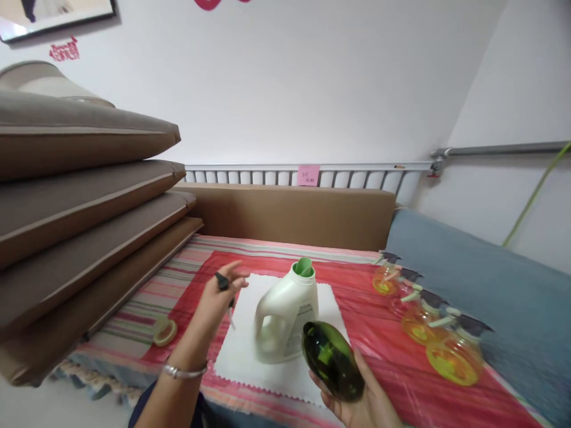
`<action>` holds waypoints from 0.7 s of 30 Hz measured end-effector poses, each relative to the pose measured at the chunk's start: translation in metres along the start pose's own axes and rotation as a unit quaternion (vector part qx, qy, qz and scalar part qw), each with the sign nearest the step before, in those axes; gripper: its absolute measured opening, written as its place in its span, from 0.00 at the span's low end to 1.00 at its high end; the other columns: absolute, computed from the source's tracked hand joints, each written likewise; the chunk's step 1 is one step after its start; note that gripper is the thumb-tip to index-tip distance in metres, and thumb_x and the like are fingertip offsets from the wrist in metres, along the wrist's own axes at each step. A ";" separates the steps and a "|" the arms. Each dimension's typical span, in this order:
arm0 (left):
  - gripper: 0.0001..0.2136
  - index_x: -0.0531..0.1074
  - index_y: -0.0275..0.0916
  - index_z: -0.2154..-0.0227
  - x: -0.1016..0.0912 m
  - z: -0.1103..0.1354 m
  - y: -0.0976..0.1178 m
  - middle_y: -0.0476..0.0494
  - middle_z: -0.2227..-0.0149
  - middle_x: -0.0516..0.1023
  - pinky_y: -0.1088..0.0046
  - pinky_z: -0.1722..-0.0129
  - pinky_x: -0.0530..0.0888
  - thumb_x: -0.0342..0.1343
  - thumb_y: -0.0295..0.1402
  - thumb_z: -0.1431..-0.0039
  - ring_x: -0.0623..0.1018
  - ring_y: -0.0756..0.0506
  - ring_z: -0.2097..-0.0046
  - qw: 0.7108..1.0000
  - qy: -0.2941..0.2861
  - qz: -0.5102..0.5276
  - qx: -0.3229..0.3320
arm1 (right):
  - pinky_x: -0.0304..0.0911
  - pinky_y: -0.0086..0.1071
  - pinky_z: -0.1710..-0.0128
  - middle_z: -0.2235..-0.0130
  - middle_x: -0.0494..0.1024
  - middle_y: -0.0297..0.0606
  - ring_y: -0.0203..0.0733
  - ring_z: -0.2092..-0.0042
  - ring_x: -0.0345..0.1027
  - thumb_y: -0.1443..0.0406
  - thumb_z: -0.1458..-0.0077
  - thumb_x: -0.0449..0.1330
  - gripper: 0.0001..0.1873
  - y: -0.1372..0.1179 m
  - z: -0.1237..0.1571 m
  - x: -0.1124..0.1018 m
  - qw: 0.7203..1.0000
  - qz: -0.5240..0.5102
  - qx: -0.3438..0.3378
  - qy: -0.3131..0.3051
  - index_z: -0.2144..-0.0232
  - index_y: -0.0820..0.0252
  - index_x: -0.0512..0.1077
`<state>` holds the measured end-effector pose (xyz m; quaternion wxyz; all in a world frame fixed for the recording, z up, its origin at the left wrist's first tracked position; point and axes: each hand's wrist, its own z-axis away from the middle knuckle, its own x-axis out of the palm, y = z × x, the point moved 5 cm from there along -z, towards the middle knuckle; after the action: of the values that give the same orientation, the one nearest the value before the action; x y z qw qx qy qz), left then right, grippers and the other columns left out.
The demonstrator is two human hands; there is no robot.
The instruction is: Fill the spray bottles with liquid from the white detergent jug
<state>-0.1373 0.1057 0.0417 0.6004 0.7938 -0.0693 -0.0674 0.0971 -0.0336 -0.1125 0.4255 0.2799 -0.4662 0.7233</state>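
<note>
My right hand (357, 392) holds a glossy dark green bottle (332, 359) on its side, its narrow neck pointing up and left toward the jug. A large pale detergent jug (289, 315) with a green pour spout (304, 267) in its uncapped mouth stands upright just behind the bottle. Left of the jug, my left hand (223, 291) is raised, some fingers stretched out. A dark piece (222, 282) and a thin pale stem show at this hand, like a pump top held in it; the grip is partly hidden. Under the jug lies a white scallop-edged mat (241, 356).
Several pump bottles (455, 356) with yellow or pink contents line the right side of the red cloth (357, 297). A tape roll (164, 331) lies at left, near stacked brown cushions (89, 178). Behind are a long cushion (285, 217) and a radiator (259, 177).
</note>
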 end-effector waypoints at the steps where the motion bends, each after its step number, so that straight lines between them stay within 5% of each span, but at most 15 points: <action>1: 0.22 0.64 0.39 0.48 -0.005 0.007 0.020 0.40 0.58 0.76 0.79 0.77 0.64 0.57 0.38 0.46 0.75 0.47 0.62 0.996 0.018 0.076 0.032 | 0.70 0.37 0.69 0.60 0.81 0.50 0.54 0.61 0.75 0.50 0.54 0.64 0.26 0.007 -0.002 -0.003 1.000 0.006 0.013 0.009 0.59 0.64 0.73; 4: 0.18 0.68 0.42 0.51 -0.014 0.029 0.067 0.43 0.60 0.77 0.82 0.79 0.64 0.58 0.35 0.46 0.76 0.49 0.65 0.970 0.053 0.218 0.097 | 0.69 0.35 0.72 0.63 0.82 0.49 0.49 0.66 0.76 0.50 0.52 0.62 0.26 0.028 -0.005 -0.006 0.998 0.021 0.047 0.020 0.59 0.66 0.73; 7: 0.17 0.70 0.41 0.52 -0.009 0.044 0.082 0.42 0.62 0.78 0.83 0.80 0.64 0.58 0.33 0.45 0.76 0.50 0.66 0.960 0.051 0.257 0.100 | 0.69 0.34 0.72 0.63 0.82 0.46 0.44 0.68 0.75 0.53 0.48 0.61 0.23 0.041 -0.001 0.007 0.998 0.029 0.054 -0.004 0.57 0.66 0.72; 21: 0.17 0.68 0.42 0.51 0.061 0.061 0.048 0.42 0.62 0.78 0.79 0.76 0.67 0.56 0.33 0.44 0.76 0.47 0.64 0.970 -0.083 0.224 0.040 | 0.68 0.32 0.74 0.59 0.81 0.45 0.43 0.65 0.75 0.53 0.43 0.55 0.22 0.042 0.023 0.049 0.997 0.029 0.039 -0.057 0.51 0.60 0.68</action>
<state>-0.0910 0.0232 0.0703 0.5601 0.7731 -0.2977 0.0060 0.0366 -0.0455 -0.0820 0.3659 0.3234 -0.4691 0.7358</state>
